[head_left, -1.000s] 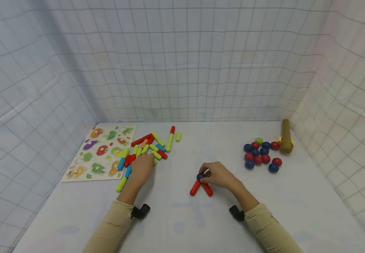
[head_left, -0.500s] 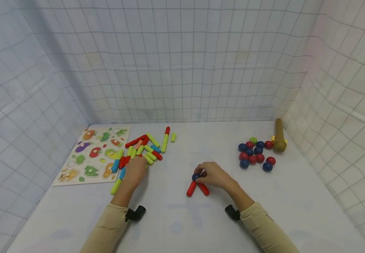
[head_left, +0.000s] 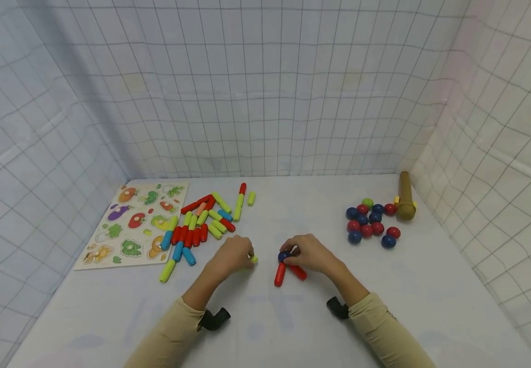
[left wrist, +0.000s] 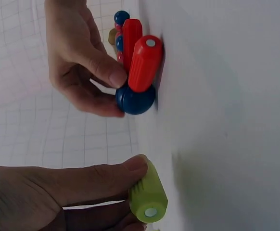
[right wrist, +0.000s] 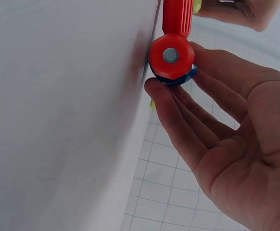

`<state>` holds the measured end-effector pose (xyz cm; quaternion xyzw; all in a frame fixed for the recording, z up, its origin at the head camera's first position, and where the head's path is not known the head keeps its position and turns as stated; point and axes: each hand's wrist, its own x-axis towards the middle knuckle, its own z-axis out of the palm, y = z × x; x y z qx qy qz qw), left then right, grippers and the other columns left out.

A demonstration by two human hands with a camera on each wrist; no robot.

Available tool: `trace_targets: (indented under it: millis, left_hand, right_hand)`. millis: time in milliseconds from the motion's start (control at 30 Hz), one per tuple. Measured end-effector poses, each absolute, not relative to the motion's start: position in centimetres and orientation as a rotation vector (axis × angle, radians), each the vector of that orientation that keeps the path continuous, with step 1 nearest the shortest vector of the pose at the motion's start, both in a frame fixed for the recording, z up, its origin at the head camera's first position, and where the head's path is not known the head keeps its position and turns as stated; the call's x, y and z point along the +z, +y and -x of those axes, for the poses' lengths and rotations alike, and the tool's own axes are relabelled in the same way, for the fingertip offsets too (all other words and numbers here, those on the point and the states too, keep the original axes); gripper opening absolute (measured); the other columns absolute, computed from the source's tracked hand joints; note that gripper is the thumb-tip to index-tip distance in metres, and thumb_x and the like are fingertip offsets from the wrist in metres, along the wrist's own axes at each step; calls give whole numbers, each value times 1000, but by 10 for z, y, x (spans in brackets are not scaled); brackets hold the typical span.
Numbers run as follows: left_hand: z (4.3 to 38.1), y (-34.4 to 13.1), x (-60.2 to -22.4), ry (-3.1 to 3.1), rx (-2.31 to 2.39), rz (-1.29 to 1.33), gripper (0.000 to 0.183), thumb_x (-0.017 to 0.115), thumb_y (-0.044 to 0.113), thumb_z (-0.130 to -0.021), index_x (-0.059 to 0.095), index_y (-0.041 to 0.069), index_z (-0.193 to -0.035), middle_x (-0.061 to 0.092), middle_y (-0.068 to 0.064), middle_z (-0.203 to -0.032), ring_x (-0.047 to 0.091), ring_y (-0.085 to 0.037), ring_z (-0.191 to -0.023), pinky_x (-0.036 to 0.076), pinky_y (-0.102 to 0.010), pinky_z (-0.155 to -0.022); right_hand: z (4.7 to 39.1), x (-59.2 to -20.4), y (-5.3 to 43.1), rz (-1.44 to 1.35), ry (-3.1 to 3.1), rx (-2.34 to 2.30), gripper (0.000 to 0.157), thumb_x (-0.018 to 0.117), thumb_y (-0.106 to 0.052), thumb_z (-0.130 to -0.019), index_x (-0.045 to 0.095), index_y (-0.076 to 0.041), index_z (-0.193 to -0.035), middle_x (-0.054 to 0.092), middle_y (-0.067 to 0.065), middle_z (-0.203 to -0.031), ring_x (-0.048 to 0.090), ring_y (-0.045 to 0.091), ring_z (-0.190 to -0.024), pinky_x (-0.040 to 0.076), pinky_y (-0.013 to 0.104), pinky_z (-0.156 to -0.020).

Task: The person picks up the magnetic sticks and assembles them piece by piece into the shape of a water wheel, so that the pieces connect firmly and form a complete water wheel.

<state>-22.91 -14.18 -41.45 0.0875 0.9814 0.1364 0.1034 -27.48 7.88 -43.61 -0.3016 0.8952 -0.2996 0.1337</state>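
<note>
Showing left-wrist only: green rod's [left wrist: 147,193] disc [left wrist: 151,211]

Both arms wear long beige cloth: the left sleeve [head_left: 166,335] and the right sleeve [head_left: 387,329] are softly creased. Beside each cuff juts a stubby, tube-like black piece, the left attachment [head_left: 216,319] and the right attachment [head_left: 337,308].

Seven blue balls [left wrist: 139,102], six red balls [head_left: 377,228], one green ball [head_left: 367,202]
</note>
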Motion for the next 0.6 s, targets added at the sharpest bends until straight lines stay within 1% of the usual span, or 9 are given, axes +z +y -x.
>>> trace_targets:
  millis: [167,267,400,600]
  left_hand:
    - [234,-123,-420,2884,438,-313,20,80,17,-80,77,4,-95,75,-6,-87,62,-14,-70,58,-32,-75]
    - [235,-117,-424,2872,484,-368,17,78,16,-82,77,5,-95,75,-4,-85,60,-13,-70,57,-33,-77]
    - [236,-111,-428,2854,546,-438,14,77,14,-83,77,5,-93,72,-1,-80,55,-12,-68,55,-31,-72]
    - [235,-106,-429,2867,546,-466,13,76,13,-83,77,5,-93,72,0,-79,52,-10,-67,53,-27,-69]
  right_hand:
    - [275,-438,78,892,2586,-878,23,75,-15,-85,72,-12,-107,72,3,-100,67,15,-90,56,31,-79]
    - [275,-438,78,896,2585,-877,23,75,-15,-85,72,-12,-107,72,2,-99,66,14,-89,56,30,-78]
    - [275,-438,78,921,2590,-874,23,74,-13,-85,72,-11,-107,72,3,-99,66,13,-89,56,28,-76]
    - [275,-438,79,969,2577,-884,23,73,-11,-85,71,-8,-108,72,4,-102,68,14,-90,57,28,-77]
